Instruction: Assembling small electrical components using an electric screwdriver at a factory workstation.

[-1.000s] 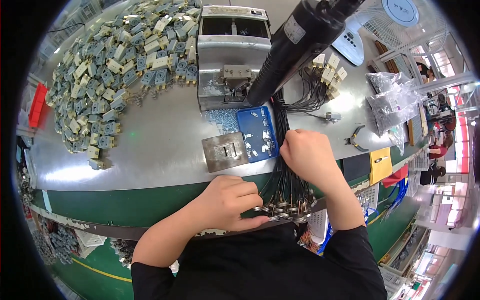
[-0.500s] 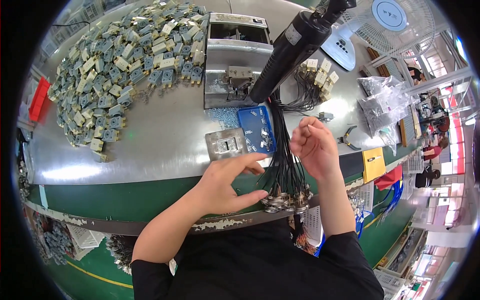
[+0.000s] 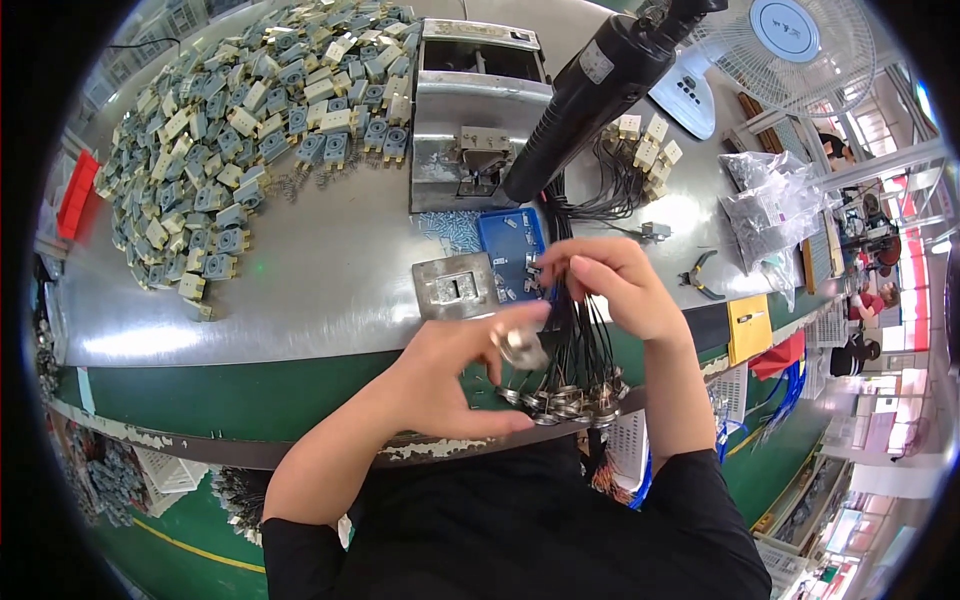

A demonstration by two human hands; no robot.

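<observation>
Where the black cables (image 3: 590,345) run down the table (image 3: 330,260) toward its near edge, their round metal ends (image 3: 570,402) lie bunched together between the two hands. One more metal piece (image 3: 522,347), blurred, shows by the forefinger of the left hand (image 3: 440,375); whether it touches the skin is hard to tell. The left grip stands wide, thumb and forefinger well apart. The right hand (image 3: 640,300) is at the upper part of the cables, its thumb and fingers curled close in — I cannot tell whether that grip is clamped on a cable. The blue tray (image 3: 512,272) of small metal parts sits just beyond, with the steel block (image 3: 432,290) next to it.

Each cable looks light and limp, likely to bend anywhere and snag on its neighbours; the metal ends look harder, smooth and perhaps slippery, and probably weigh the cable down. The surest hold would seem to be a pinch just above the metal end — not far up the loose length.
</observation>
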